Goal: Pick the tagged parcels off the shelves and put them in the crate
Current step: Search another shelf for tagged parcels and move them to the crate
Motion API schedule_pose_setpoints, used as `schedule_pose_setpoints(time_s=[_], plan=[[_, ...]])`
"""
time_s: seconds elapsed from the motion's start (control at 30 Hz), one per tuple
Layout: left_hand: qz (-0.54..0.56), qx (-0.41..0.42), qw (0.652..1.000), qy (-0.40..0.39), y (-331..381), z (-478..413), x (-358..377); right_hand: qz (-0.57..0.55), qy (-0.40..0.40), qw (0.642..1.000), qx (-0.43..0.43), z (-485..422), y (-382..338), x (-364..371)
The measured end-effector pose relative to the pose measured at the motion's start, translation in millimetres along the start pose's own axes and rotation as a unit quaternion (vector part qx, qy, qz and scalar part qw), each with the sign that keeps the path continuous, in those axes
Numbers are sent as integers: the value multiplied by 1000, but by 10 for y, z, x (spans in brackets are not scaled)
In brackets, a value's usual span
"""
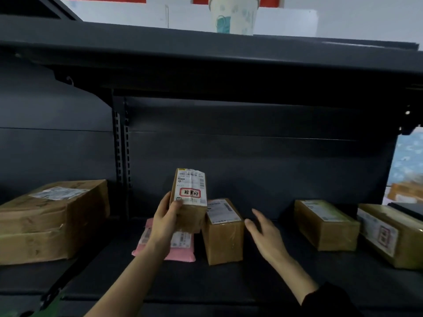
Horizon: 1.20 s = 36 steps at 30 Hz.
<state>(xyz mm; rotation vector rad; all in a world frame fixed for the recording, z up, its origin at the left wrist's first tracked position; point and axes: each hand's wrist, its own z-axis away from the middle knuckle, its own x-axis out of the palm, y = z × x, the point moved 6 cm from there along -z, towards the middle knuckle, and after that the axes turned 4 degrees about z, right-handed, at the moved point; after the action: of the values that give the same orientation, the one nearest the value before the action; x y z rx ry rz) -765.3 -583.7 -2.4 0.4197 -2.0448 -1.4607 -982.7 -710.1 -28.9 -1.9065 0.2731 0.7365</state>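
My left hand (165, 223) grips a small brown parcel (189, 200) upright above the dark shelf (251, 282); its white label carries a red-framed tag. My right hand (265, 236) hovers open beside a brown box (223, 234) that lies flat just right of the held parcel. Under my left hand lies a pink mailer bag (183, 245). At the far right, another brown box (389, 236) shows a red-framed tag on its label. No crate is in view.
A large taped carton (50, 223) fills the shelf's left side. A brown box (325, 225) sits right of centre. A paper cup (233, 14) stands on the upper shelf (206, 49). Perforated uprights (121, 152) divide the bays.
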Motion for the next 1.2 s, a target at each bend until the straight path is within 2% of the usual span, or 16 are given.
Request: schedule_pose_setpoints(time_s=[0.2, 0.5, 0.6, 0.7, 0.8, 1.0, 1.2], plan=[[-19, 54, 998, -1, 161, 164, 266, 60, 5, 998, -22, 59, 268, -293], [-81, 162, 982, 47, 491, 684, 1058, 53, -5, 996, -69, 186, 691, -1006], [-89, 175, 979, 54, 451, 932, 1451, 45, -17, 996, -78, 246, 906, -1322], [-92, 160, 982, 46, 286, 1104, 1892, 55, -9, 995, -79, 260, 1122, -1650], [-70, 101, 991, 52, -15, 1146, 2184, 66, -16, 996, -61, 277, 1352, -1902], [-53, -13, 997, 56, -609, 1116, 2337, 60, -16, 997, -41, 259, 1638, -2119], [-39, -57, 996, 61, -922, 985, 2496, 53, -9, 999, 4, -19, 1772, -2152]])
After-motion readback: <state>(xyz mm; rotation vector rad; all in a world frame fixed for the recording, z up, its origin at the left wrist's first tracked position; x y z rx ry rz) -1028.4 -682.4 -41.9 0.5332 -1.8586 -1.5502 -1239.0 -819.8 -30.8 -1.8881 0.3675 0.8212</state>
